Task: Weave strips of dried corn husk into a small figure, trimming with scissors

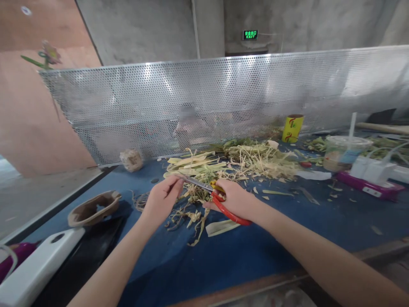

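My right hand [234, 198] is closed round the red handles of a pair of scissors [225, 209], whose metal blades point left. Close to the blade tips, my left hand [162, 194] is closed in a pinch. A pale dried leaf strip [172, 170] runs by its fingertips, and it looks held there, though the fingers partly hide it. Beneath and beyond both hands lies a heap of dried plant stalks and leaves [258, 160]. Thin root-like scraps [193, 219] and a loose pale leaf piece [222, 228] lie on the blue tabletop [255, 256] nearer to me.
A perforated metal screen [128, 98] borders the table's back. At left are a cardboard cup holder [94, 209], a white object [41, 268] and a ball of dry material [131, 160]. To the right stand a yellow tube [292, 128], a plastic cup [345, 153] and a purple power strip [370, 187].
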`<state>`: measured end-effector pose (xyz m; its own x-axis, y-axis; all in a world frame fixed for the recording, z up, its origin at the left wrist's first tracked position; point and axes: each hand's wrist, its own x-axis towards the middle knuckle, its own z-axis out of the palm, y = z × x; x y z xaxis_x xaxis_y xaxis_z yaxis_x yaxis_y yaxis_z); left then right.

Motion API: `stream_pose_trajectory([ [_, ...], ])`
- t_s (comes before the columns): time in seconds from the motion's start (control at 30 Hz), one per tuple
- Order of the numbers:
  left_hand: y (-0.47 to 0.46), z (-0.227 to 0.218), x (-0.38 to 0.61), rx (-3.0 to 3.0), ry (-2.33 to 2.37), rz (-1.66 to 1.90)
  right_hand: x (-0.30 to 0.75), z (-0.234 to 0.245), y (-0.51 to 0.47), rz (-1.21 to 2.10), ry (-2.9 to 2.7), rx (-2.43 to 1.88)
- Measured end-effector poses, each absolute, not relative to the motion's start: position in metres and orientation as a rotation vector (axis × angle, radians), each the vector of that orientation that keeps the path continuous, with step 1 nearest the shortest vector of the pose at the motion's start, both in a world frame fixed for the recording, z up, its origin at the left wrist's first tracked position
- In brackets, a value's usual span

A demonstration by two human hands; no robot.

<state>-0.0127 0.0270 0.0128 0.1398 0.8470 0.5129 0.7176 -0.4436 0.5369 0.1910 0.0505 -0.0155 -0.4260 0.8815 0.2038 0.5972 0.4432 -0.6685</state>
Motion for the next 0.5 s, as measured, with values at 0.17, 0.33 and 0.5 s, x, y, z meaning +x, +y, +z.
stream_pose_trajectory([
  [0.17,0.0272,0.013,-0.0124,2.265,1.566,1.155,0.1891,-0.0193,0.052,0.666,-2.167,-1.249],
  [0.33,0.0266,0.0126,-0.012,2.275,1.56,1.132,0.1906,-0.0169,0.05,0.634,-2.196,-1.274],
  [0.5,0.0274,0.0123,-0.012,2.277,1.566,1.103,0.1909,-0.0135,0.0464,0.556,-2.222,-1.278],
])
